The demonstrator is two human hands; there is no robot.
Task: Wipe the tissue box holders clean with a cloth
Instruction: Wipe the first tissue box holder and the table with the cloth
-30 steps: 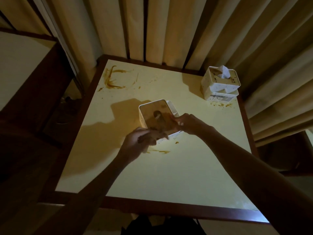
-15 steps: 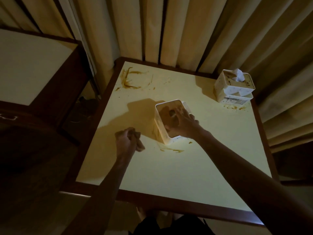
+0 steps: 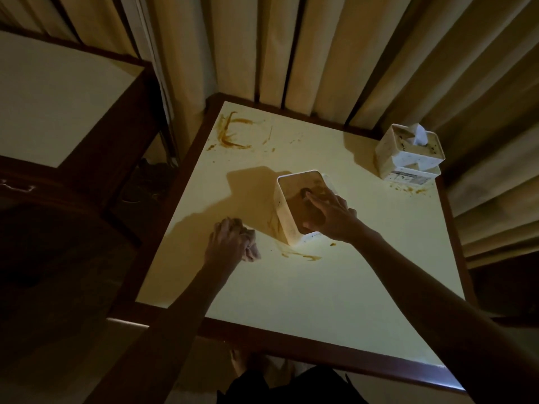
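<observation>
A white tissue box holder (image 3: 287, 212) stands in the middle of the table, its stained top face towards me. My right hand (image 3: 332, 212) lies on that face, fingers spread near the dark opening, thumb at the holder's near edge. My left hand (image 3: 230, 243) rests on the table to the holder's left and grips a crumpled cloth (image 3: 251, 246). A second white holder (image 3: 408, 154), speckled with stains and with a tissue sticking out of its top, stands at the far right corner.
The cream table (image 3: 320, 287) has a dark wooden rim. Brown smears mark its far left corner (image 3: 233, 132), the spot in front of the near holder (image 3: 300, 255) and beside the far holder (image 3: 411, 189). Curtains hang behind. Another table (image 3: 58, 97) stands left.
My left hand with the cloth has left the holder and dropped to the table on its left. My right hand now lies flat on the holder's top face. The view has shifted left.
</observation>
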